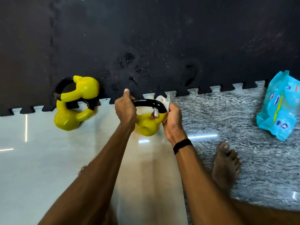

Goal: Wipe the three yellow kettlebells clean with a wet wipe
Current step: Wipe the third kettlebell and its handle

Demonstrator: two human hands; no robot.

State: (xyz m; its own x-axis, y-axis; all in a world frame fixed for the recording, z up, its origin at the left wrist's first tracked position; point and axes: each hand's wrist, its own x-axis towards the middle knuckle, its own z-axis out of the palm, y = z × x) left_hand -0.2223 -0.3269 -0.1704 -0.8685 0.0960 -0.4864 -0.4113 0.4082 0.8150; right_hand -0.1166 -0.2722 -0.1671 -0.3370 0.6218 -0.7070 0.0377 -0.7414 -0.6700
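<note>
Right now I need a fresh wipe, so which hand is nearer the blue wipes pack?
Right. The right hand is at the kettlebell handle's pack-side end; the left hand grips the far end from the blue wipes pack.

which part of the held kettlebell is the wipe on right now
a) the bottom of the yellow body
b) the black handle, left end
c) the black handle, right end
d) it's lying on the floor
c: the right hand wraps the white wet wipe round the right end of the black handle, while the left hand grips the handle's left end.

Black wristband [182,146], bare forearms, bare feet
</note>
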